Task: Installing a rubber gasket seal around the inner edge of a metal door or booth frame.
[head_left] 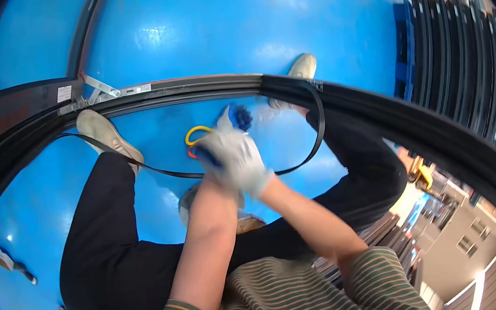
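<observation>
My right hand [241, 157], in a pale work glove, crosses over my left hand [208, 161] between my knees. Motion smears both hands. Dark blue shows at the left one, whose fingers are mostly covered, so what either holds is unclear. A thin black rubber strip [163, 171] sags from the frame's left side, passes behind my wrists and curves up to the frame on the right. Just beyond my hands, a yellow loop [197, 134] with red below it looks like scissor handles. Beside it lies a bunched blue and dark thing [240, 118].
A long black frame [209, 87] arches across in front of me, with a metal hinge arm [102, 87] at its left corner. My shoes [103, 132] are near the frame. Dark profiles [453, 61] are stacked at right. A small tool [13, 263] lies on the blue floor at left.
</observation>
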{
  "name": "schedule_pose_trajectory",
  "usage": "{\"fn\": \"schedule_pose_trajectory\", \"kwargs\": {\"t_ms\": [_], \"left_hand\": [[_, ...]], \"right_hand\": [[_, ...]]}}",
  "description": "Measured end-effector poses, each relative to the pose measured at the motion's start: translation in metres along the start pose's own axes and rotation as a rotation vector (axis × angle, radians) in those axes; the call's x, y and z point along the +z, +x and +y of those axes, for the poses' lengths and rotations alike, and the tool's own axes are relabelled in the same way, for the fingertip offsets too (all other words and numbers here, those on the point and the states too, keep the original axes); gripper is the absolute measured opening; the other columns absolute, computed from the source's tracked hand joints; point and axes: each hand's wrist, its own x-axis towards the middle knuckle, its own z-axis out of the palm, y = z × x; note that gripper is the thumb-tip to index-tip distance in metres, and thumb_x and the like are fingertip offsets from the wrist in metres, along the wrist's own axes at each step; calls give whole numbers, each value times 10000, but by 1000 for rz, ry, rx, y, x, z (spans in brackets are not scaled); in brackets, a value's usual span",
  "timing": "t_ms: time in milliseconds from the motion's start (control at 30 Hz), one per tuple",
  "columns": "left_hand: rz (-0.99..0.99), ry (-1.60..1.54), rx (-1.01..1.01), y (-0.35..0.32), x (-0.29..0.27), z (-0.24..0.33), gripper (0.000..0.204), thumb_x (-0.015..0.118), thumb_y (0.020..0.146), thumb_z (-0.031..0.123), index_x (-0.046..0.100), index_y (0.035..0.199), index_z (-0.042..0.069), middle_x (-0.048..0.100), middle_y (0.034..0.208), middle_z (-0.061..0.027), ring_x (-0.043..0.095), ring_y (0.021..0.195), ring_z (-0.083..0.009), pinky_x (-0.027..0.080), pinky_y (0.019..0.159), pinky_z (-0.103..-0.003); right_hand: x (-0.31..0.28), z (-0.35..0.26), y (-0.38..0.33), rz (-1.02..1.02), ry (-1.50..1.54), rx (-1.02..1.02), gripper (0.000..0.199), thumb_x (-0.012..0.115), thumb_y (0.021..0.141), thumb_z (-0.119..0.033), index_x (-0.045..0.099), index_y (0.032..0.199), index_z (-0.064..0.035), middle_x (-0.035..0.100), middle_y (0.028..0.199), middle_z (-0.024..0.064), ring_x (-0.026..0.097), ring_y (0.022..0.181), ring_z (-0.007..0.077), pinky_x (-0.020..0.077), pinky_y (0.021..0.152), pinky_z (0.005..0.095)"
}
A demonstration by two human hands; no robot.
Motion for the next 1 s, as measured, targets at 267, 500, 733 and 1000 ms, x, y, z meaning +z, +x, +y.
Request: {"fn": "schedule_pose_trajectory", "kwargs": {"t_ms": [267, 500, 733, 1000], "left_hand": [[-186, 276, 241, -32, 64, 97, 193, 625, 966, 232, 737, 1080, 125, 743, 901, -30, 692, 743, -158, 514, 727, -247], [-391, 884, 617, -64, 152, 65, 293, 632, 914, 52, 702, 1199, 66, 730, 1080, -35, 642, 846, -118, 513, 805, -221], [-451, 956, 638, -68, 148, 37, 321, 625, 851, -11, 701, 1157, 53, 711, 1113, -40, 641, 921, -144, 511, 862, -248], [-335, 1375, 1247, -69, 181, 25, 280, 631, 834, 19, 720, 1081, 117, 708, 1093, -51, 670, 864, -230, 537, 852, -312]], "right_hand": [[-14, -13, -147, -619, 67, 901, 319, 613, 849, -286, 711, 1019, -35, 719, 1077, 168, 668, 997, 338, 526, 855, 380], [120, 78, -126, -558, 101, 1072, 462, 535, 892, -459, 731, 1004, -56, 731, 1057, 193, 687, 955, 367, 536, 876, 435], [153, 89, -97, -365, 403, 1350, 500, 558, 912, -419, 648, 1237, -50, 703, 1156, 173, 674, 1044, 313, 553, 860, 419], [200, 117, -146, 324, 1367, 1599, 692, 686, 842, -591, 590, 1282, -66, 708, 1111, 132, 687, 942, 279, 557, 828, 380]]}}
